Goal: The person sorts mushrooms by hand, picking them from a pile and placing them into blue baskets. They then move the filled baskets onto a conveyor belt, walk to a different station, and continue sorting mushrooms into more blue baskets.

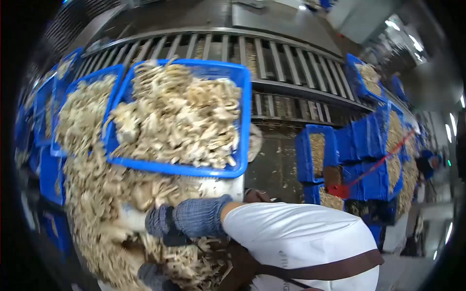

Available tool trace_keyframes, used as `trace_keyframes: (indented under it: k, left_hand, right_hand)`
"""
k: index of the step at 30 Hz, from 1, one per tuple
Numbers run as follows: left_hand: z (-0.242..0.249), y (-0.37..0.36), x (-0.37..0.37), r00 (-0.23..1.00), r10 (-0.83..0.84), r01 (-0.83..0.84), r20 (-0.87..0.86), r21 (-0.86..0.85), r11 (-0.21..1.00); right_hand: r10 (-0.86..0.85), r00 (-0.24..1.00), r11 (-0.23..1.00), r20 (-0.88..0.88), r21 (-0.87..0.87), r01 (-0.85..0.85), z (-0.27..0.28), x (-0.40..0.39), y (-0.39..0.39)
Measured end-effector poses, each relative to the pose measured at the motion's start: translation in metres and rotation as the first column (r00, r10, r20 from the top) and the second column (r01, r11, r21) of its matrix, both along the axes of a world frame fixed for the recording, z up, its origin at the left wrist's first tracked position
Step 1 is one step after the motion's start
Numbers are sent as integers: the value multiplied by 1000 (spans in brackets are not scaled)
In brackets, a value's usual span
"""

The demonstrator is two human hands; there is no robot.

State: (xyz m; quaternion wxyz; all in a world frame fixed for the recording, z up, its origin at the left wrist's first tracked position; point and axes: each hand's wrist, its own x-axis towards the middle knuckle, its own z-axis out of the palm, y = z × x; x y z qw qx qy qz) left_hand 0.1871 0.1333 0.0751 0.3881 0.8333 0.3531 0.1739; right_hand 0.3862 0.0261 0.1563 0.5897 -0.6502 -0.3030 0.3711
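Note:
My right hand, in a pale glove with a grey-blue knitted sleeve cover and black band at the wrist, reaches into a large heap of pale oyster mushrooms. Its fingers blend with the mushrooms and are blurred. Just below, my left hand is also down among the mushrooms, its dark grey cuff at the bottom edge; its fingers are hard to make out. Beyond my right arm stands a blue crate full of torn mushrooms. More mushroom pieces lie near my body.
Another blue crate of mushrooms stands at the left, with several more behind it. A metal roller conveyor runs along the back. Stacked blue crates and a red-handled tool are at the right. Scraps litter the floor.

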Motion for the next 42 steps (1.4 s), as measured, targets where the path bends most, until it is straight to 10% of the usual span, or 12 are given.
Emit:
trace_keyframes:
  k: [6,10,12,14,17,20,21,27,30,33,38,42]
  left_hand:
    - [52,-61,1,806,541,-232,240,-714,661]
    - [73,-72,-15,479,833,-57,277,-937,345]
    - [62,-66,-32,347,874,118,342,-940,321]
    - [74,-74,-49,397,857,52,330,-940,338]
    - [71,-81,-65,469,807,72,359,-926,370]
    - [140,-118,-44,673,739,-478,32,-743,468]
    - [117,-110,-55,644,763,-332,60,-876,350]
    - [109,-109,-95,838,489,-211,244,-681,701]
    - [93,-95,-99,647,718,-139,256,-886,441]
    - [86,-76,-107,478,872,-415,106,-848,330]
    - [77,-64,-135,472,878,-463,77,-826,321]
    - [86,-69,-135,409,902,-532,136,-768,357]
  right_hand:
    - [393,912,859,113,308,-408,18,-48,-37]
    - [498,726,852,475,-111,-512,-8,-42,-17]
    - [41,998,992,47,-117,-35,-7,-22,-7]
    - [-19,999,936,-47,-353,1,2,-5,2]
    - [-179,952,984,249,25,179,0,-45,-10]
    - [263,960,961,101,60,-270,27,-101,-33]
    - [424,905,903,43,48,-426,35,-115,-36]
    - [326,940,934,-98,-122,-337,11,-117,2]
    - [462,784,876,415,-78,-476,6,-135,16]
    - [461,874,880,150,-205,-429,23,-122,42]
    - [592,378,774,712,-371,-513,-63,-69,150]
    - [805,24,524,593,-690,-499,-53,-55,209]
